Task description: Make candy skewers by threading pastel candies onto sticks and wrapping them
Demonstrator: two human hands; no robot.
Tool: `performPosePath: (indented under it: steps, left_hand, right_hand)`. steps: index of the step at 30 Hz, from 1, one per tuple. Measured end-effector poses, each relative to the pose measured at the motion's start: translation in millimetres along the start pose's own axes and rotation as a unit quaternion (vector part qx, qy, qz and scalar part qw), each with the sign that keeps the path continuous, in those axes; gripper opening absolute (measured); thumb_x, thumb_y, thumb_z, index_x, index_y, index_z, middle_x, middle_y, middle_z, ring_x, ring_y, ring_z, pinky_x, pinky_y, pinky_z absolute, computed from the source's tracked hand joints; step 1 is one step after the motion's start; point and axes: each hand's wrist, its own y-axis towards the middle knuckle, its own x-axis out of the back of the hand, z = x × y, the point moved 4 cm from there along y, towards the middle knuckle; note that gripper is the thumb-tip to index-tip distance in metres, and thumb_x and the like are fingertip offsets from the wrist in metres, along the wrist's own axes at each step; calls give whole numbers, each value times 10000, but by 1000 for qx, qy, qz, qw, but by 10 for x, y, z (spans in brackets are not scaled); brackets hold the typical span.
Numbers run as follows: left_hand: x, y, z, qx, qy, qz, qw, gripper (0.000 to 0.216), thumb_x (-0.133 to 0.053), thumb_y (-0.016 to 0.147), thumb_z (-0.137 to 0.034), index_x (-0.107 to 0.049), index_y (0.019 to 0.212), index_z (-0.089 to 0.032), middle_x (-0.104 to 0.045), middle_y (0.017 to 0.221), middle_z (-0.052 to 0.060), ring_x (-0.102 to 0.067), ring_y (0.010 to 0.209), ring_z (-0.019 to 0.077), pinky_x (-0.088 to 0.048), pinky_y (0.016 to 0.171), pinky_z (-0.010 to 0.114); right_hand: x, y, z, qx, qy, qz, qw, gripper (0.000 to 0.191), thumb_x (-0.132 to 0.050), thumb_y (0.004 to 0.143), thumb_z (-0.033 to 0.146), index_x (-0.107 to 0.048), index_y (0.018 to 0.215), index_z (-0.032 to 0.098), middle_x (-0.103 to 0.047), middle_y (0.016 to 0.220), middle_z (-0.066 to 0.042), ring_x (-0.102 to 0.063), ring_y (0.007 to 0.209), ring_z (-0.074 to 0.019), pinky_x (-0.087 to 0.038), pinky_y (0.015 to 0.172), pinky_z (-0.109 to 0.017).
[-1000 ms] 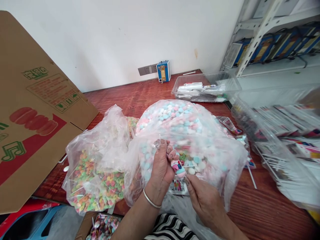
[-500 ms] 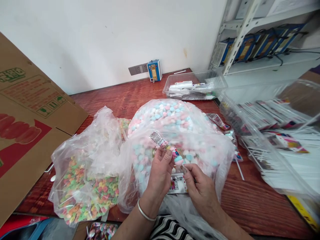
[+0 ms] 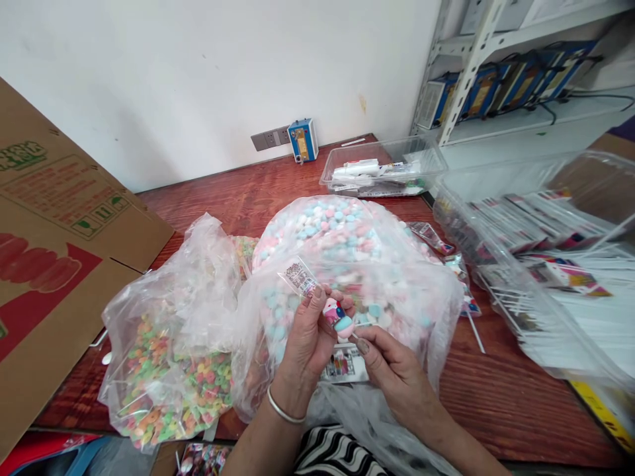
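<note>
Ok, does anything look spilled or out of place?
Possibly: a small white round piece lies just outside the left edge of the bag of colored rings, as if strayed. Wrapped pieces also lie loose on the table, right of the larger bag.

Left hand [image 3: 307,340]: bare. Round my wrist, one bangle [image 3: 280,411], silvery-white, slim, smooth-looking, rounded; too small in view to tell any clasp or engraving. Left forearm [image 3: 260,439] bare beyond it. Right hand [image 3: 399,370] and right forearm [image 3: 446,433]: bare as well, out to the edge of view. Right thumbnail [image 3: 362,346] shows a sheen; varnish or light, I cannot tell. Low at my middle, a garment [image 3: 337,453]: black and white, curving stripes of uneven width, zebra-like. Its cut is hidden.
</note>
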Motion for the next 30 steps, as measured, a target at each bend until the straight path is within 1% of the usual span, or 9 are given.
performPosePath:
  steps: [6,9,13,15,18,20,24,26,30]
  left_hand:
    - [49,17,-5,35,52,22,998,224,-721,819,-351,-612,850,-157,-696,810,38,-690,718,182,-569,675,315]
    - [26,9,-10,27,87,1,996,252,-720,818,-358,-610,916,-154,-710,821,56,-702,723,194,-573,685,324]
    - [-79,-27,10,8,57,-2,998,359,-632,870,-452,-599,1060,-149,-719,900,88,-715,758,209,-575,713,342]
    - [-102,-37,41,15,35,0,999,364,-620,871,-461,-596,1065,-154,-708,853,61,-709,695,189,-575,694,333]
    - [-67,-33,60,15,44,-21,999,329,-671,838,-419,-597,1025,-158,-682,747,13,-678,594,154,-567,657,307]
    - [-33,-26,49,2,69,-39,997,316,-708,809,-392,-603,981,-149,-678,711,10,-678,602,158,-556,644,292]
    - [-39,-41,55,4,106,-34,994,313,-758,761,-365,-621,916,-130,-709,738,52,-702,708,192,-533,655,271]
    - [-62,-62,70,11,110,-23,994,308,-751,766,-371,-629,903,-124,-720,744,72,-705,738,203,-527,675,275]
    - [-74,-89,96,27,106,-17,994,311,-745,774,-367,-642,928,-117,-722,729,77,-695,717,187,-524,696,276]
  right_hand:
    - [105,8,-258,-61,45,37,996,254,-518,975,415,-646,1018,200,-436,604,58,-380,528,-99,-295,475,-212]
    - [20,-22,-352,-124,140,70,980,263,-519,968,452,-594,956,201,-390,513,94,-302,419,-76,-236,412,-201]
    - [-224,-91,-281,-192,277,121,934,269,-463,973,478,-519,927,219,-437,457,108,-351,322,-82,-305,392,-209]
    - [-285,-104,-187,-186,254,145,938,283,-420,984,476,-513,912,218,-477,457,93,-415,333,-104,-360,425,-233]
    - [-167,-51,-45,-89,42,94,991,329,-393,1009,426,-537,814,204,-579,548,26,-542,481,-141,-402,517,-261]
    - [-27,-2,72,33,-145,6,989,269,-433,1010,345,-582,850,189,-657,703,-25,-606,638,-167,-421,600,-279]
    - [16,25,266,266,-392,-88,876,136,-524,976,210,-610,1056,142,-689,847,-80,-612,747,-213,-418,675,-330]
    - [-31,42,300,312,-449,-89,832,140,-546,961,175,-612,1073,120,-684,848,-94,-596,747,-226,-408,677,-351]
    - [-86,80,322,332,-481,-80,807,101,-547,948,127,-613,1021,101,-666,818,-96,-588,762,-233,-406,683,-368]
